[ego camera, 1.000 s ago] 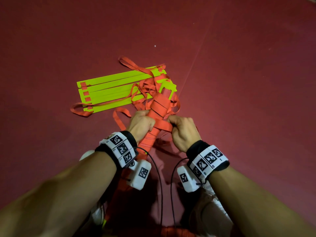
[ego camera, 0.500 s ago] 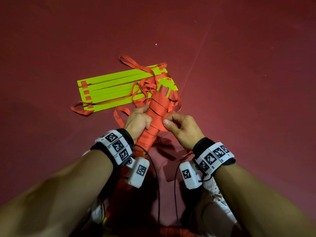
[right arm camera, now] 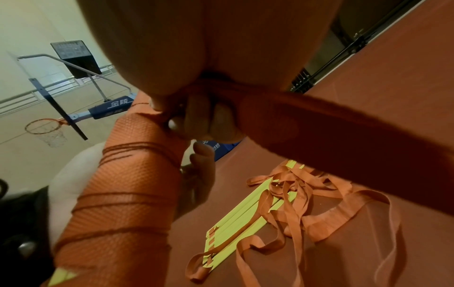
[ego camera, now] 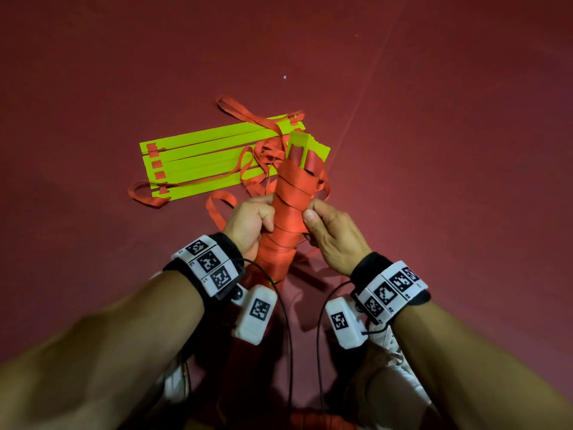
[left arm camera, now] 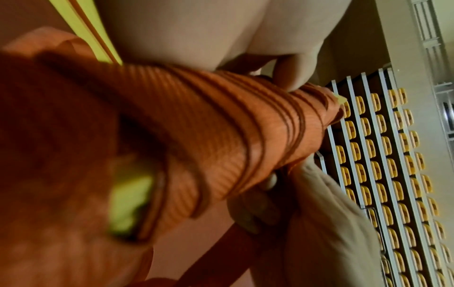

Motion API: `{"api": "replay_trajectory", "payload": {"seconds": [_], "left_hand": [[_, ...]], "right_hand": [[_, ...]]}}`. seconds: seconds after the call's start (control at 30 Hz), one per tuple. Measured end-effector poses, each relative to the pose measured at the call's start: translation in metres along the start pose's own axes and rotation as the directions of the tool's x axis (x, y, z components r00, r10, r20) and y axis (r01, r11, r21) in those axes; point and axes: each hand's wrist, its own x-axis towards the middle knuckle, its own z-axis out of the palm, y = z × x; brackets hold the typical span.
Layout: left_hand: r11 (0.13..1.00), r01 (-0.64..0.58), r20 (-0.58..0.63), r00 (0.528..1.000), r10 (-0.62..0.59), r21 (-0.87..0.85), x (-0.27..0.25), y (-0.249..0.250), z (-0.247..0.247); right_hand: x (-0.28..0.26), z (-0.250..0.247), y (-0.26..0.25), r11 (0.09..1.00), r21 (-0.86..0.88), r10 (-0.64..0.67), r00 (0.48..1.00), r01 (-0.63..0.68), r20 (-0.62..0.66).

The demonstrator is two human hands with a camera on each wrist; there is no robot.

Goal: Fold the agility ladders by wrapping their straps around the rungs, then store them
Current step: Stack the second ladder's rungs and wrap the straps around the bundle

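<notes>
A bundle of yellow-green rungs wrapped in orange strap (ego camera: 291, 209) stands tilted between my hands, its bare yellow tip (ego camera: 299, 144) pointing away from me. My left hand (ego camera: 251, 218) grips the bundle from the left side, fingers curled round it. My right hand (ego camera: 328, 231) pinches the strap against the bundle's right side with thumb and fingers; a length of strap (right arm camera: 331, 132) runs out of this hand. The wrapped bundle (left arm camera: 221, 136) fills the left wrist view. A second ladder (ego camera: 201, 159) lies unwrapped on the floor beyond, its rungs stacked flat and its orange straps (ego camera: 263, 150) loose and tangled.
The floor is a dark red court surface (ego camera: 434, 150) with a faint line (ego camera: 356, 103) running across it. My white shoes (ego camera: 400, 361) are below the hands. A basketball hoop stand (right arm camera: 73, 93) and rows of yellow seats (left arm camera: 380, 155) appear in the wrist views.
The bundle has tipped up more upright, and the yellow tip now shows above the wrap. My right hand has shifted up against the bundle's right side, pinching the strap there.
</notes>
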Motion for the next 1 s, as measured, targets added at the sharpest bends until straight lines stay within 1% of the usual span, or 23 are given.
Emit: {"api": "replay_trajectory", "payload": {"seconds": [0.07, 0.17, 0.27, 0.33, 0.4, 0.43, 0.5, 0.57, 0.67, 0.77, 0.8, 0.87, 1.0], "left_hand": [[0.998, -0.044, -0.003, 0.999, 0.044, 0.035, -0.003, 0.000, 0.005], [0.989, -0.096, -0.018, 0.995, 0.099, 0.110, 0.000, 0.001, 0.005], [0.952, -0.145, -0.030, 0.987, 0.159, 0.268, 0.001, 0.006, 0.005], [0.948, -0.144, 0.009, 0.989, 0.147, 0.284, -0.003, 0.012, 0.010], [0.955, -0.138, 0.092, 0.989, 0.117, 0.261, -0.004, 0.011, 0.011], [0.950, -0.147, 0.142, 0.984, 0.111, 0.276, -0.004, 0.009, 0.009], [0.908, -0.176, 0.193, 0.975, 0.108, 0.381, 0.000, 0.003, 0.005], [0.869, -0.203, 0.216, 0.970, 0.114, 0.452, 0.003, -0.001, 0.001], [0.848, -0.249, 0.255, 0.957, 0.140, 0.469, 0.006, -0.005, -0.003], [0.868, -0.256, 0.240, 0.957, 0.165, 0.425, 0.006, -0.009, -0.003], [0.867, -0.255, 0.231, 0.958, 0.167, 0.429, 0.007, -0.010, -0.003], [0.858, -0.256, 0.228, 0.959, 0.168, 0.446, 0.009, -0.010, -0.002], [0.869, -0.258, 0.265, 0.952, 0.154, 0.421, 0.011, -0.010, 0.002]], "right_hand": [[0.000, -0.001, -0.001, 0.999, -0.041, -0.020, 1.000, 0.019, -0.015], [0.002, -0.001, -0.002, 0.998, -0.068, -0.012, 0.999, 0.010, -0.040], [0.003, 0.001, -0.004, 0.999, -0.046, -0.001, 0.996, -0.003, -0.094], [0.004, 0.002, -0.005, 0.999, -0.026, 0.024, 0.992, -0.028, -0.127], [0.006, 0.001, -0.005, 0.999, -0.022, 0.035, 0.990, -0.039, -0.133], [0.007, 0.001, -0.004, 0.999, -0.019, 0.041, 0.991, -0.043, -0.127], [0.008, 0.000, -0.004, 0.997, 0.029, 0.079, 0.992, -0.076, -0.101], [0.010, -0.002, -0.003, 0.987, 0.093, 0.133, 0.989, -0.128, -0.058], [0.008, -0.004, -0.003, 0.971, 0.181, 0.162, 0.987, -0.157, -0.015], [0.006, -0.003, -0.005, 0.922, 0.351, 0.189, 0.982, -0.166, -0.032], [0.005, -0.003, -0.006, 0.912, 0.378, 0.190, 0.981, -0.162, -0.040], [0.003, -0.006, -0.005, 0.914, 0.371, 0.189, 0.981, -0.161, -0.038], [0.001, -0.012, -0.001, 0.918, 0.365, 0.169, 0.986, -0.153, -0.012]]}}
